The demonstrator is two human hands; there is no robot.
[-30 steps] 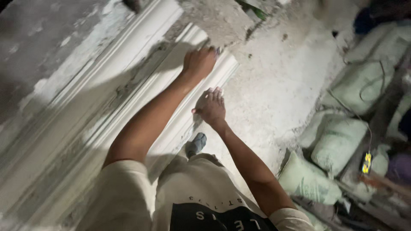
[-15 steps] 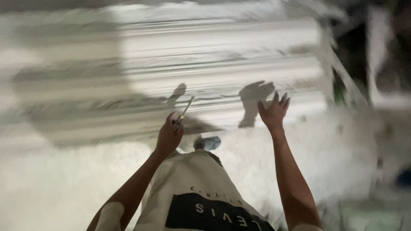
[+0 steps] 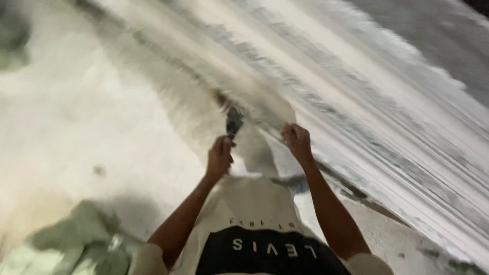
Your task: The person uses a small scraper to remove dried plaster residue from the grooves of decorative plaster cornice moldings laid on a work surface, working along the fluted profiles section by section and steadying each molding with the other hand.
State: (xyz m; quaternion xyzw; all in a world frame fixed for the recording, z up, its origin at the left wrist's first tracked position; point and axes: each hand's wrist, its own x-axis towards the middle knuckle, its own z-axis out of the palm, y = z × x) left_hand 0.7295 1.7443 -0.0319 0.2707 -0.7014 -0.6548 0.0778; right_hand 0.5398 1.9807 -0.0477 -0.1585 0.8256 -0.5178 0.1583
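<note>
Head view: a long white ribbed plaster moulding [image 3: 356, 102], heavily blurred, is seen lying diagonally across the pale dusty floor [image 3: 76, 127]. The left hand [image 3: 220, 157] is closed around a small dark tool [image 3: 234, 121] just beside the moulding's near edge. The right hand [image 3: 297, 141] is curled at that edge; whether anything is gripped cannot be told.

Head view, strongly motion-blurred. The long white moulded strips [image 3: 367, 97] smear into streaks; their profiles and joints cannot be resolved, and they run off the upper and right edges. The left hand [image 3: 220, 157] closes around a small dark tool [image 3: 234, 121] whose kind and tip are too blurred to identify. The right hand [image 3: 298, 142] is curled near the strips; contact cannot be judged. A greenish mass [image 3: 84, 239] at lower left is shapeless and cut by the bottom edge. Both arms leave the frame below.
</note>
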